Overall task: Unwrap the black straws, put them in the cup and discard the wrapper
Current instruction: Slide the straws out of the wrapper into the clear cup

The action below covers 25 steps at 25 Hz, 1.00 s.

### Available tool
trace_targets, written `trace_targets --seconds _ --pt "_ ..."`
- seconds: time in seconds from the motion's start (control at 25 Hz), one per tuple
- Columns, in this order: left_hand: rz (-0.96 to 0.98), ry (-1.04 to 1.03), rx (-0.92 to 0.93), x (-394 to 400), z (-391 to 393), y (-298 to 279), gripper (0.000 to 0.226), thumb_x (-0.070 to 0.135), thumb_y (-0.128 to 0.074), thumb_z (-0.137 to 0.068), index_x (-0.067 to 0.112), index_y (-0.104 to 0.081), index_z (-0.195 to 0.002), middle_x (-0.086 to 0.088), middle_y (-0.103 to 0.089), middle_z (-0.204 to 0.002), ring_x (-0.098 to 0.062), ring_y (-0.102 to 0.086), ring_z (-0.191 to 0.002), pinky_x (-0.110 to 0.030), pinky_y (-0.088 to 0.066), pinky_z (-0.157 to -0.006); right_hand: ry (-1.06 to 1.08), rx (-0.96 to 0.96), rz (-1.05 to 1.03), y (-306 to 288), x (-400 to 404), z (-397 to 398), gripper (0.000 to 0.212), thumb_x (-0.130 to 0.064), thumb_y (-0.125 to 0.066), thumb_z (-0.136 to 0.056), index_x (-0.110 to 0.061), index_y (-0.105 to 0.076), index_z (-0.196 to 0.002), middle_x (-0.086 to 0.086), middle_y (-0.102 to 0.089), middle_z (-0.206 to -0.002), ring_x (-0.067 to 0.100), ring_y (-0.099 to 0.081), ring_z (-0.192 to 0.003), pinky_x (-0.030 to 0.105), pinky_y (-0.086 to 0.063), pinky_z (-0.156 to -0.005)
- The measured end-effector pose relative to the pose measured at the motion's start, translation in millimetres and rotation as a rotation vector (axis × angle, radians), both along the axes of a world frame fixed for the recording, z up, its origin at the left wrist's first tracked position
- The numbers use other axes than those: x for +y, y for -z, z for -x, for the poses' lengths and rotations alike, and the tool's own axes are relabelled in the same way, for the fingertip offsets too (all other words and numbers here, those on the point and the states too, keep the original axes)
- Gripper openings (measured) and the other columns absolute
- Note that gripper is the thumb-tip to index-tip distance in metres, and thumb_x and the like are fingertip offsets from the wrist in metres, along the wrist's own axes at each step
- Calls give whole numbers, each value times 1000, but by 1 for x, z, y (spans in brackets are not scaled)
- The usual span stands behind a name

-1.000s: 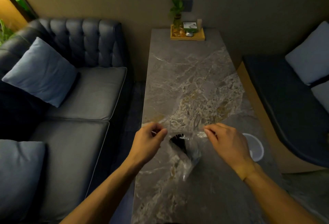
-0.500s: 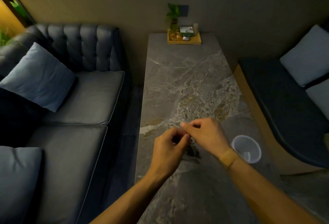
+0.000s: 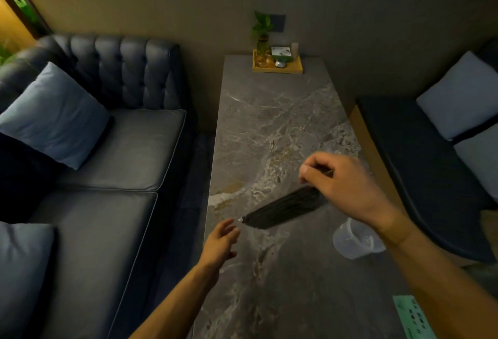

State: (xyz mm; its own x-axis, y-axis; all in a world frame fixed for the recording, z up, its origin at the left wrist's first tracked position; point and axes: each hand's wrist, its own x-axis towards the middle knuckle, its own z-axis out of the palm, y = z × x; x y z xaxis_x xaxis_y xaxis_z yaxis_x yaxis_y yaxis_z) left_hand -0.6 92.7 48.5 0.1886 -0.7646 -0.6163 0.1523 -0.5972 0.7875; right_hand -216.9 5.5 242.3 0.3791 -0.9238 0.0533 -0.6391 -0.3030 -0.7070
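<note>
I am gripping the straws in my right hand, their long axis slanting down-left toward my open left hand; the cup is waiting under my right wrist.

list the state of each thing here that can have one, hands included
right hand: shut on the black straws, raised above the table
black straws: bundled, tilted, held clear of the table; whether wrap remains, cannot tell
left hand: open, empty, fingers just short of the bundle's lower tip
cup: upright on the table, no straws in it
tray: at the far end, loaded with small items
</note>
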Motion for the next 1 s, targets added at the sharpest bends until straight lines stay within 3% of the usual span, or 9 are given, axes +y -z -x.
trace_targets --seconds 0.12,0.28,0.4,0.52,0.68,0.84,1.0 --pt "93 35 205 3 0 14 52 27 -68 -89 35 -49 -137 6 -58 -131 -20 -60 -115 -41 -51 -90 31 -110 -25 -14 -5 10 18 -22 -59 -90 -18 -70 -76 -2 -72 -77 11 -66 -76 29 -51 -75" --pt "179 77 287 -4 11 16 38 28 -73 -82 31 -66 -120 -2 -70 -121 -20 -68 -110 -38 -51 -85 128 -253 -102 -15 -11 25 18 -11 -58 -92 -4 -71 -81 7 -73 -76 5 -66 -67 11 -50 -64" --pt "192 15 312 -6 16 19 31 33 -67 -82 27 -72 -112 -5 -73 -117 -21 -69 -108 -39 -51 -87 249 -238 -98 -11 -16 50 17 -13 -60 -91 -2 -72 -86 10 -73 -78 9 -66 -64 12 -51 -60" --pt "188 -60 257 -5 18 20 38 39 -66 -79 23 -72 -114 -5 -76 -110 -19 -71 -100 -39 -52 -86 327 -251 -171 2 -17 82 18 -13 -61 -91 1 -72 -91 18 -70 -80 20 -61 -68 24 -53 -65" --pt "238 -165 164 -8 33 7 32 39 -66 -78 22 -77 -103 -5 -77 -103 -20 -71 -97 -35 -52 -76 413 -370 -270 29 -15 125 17 -13 -65 -88 3 -70 -93 11 -65 -72 14 -57 -60 15 -50 -53" --pt "347 -191 24 -9 52 -19 20 35 -67 -77 27 -79 -90 -2 -79 -95 -18 -72 -89 -38 -53 -77 477 -431 -346 61 -16 170 13 -13 -67 -87 -1 -69 -92 8 -68 -70 13 -61 -59 23 -54 -57" --pt "419 -170 -117 -7 68 -40 21 35 -67 -78 27 -78 -95 0 -78 -96 -16 -72 -87 -35 -53 -74 464 -458 -417 90 -18 195 9 -14 -64 -90 -12 -69 -82 7 -69 -71 11 -65 -59 22 -55 -58"
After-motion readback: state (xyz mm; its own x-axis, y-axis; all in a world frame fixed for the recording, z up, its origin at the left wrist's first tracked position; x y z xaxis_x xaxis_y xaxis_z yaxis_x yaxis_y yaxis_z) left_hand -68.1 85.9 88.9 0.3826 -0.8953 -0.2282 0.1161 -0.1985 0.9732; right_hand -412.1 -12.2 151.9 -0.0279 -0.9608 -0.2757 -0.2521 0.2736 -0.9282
